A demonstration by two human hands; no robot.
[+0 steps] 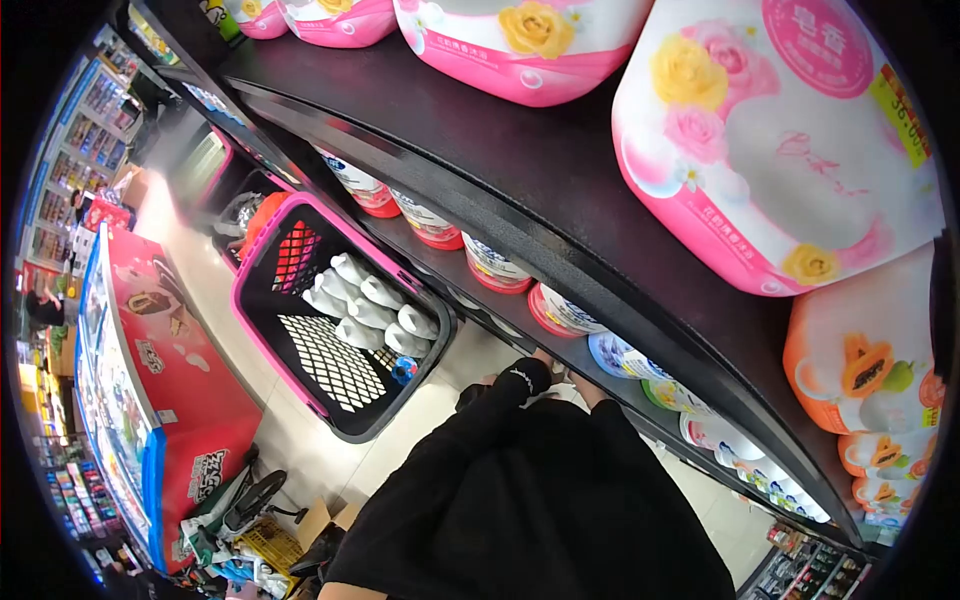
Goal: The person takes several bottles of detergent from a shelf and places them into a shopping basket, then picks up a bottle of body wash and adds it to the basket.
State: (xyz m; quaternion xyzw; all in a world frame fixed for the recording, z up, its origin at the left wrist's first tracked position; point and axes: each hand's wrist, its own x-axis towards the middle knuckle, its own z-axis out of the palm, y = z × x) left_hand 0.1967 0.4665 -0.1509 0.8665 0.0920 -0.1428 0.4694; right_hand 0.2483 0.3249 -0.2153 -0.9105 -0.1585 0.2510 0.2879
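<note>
Grip [544,356] nr low shelf [513,333] — pink/wht btl [775,165] marked "皂香".

A shop: priced bottles fill shelves [480,165].

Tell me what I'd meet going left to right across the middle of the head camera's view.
Red freezer cabinet → pink-rimmed basket → lettered black cuff → blue-labelled container → green-labelled container → orange papaya bottle.
</note>
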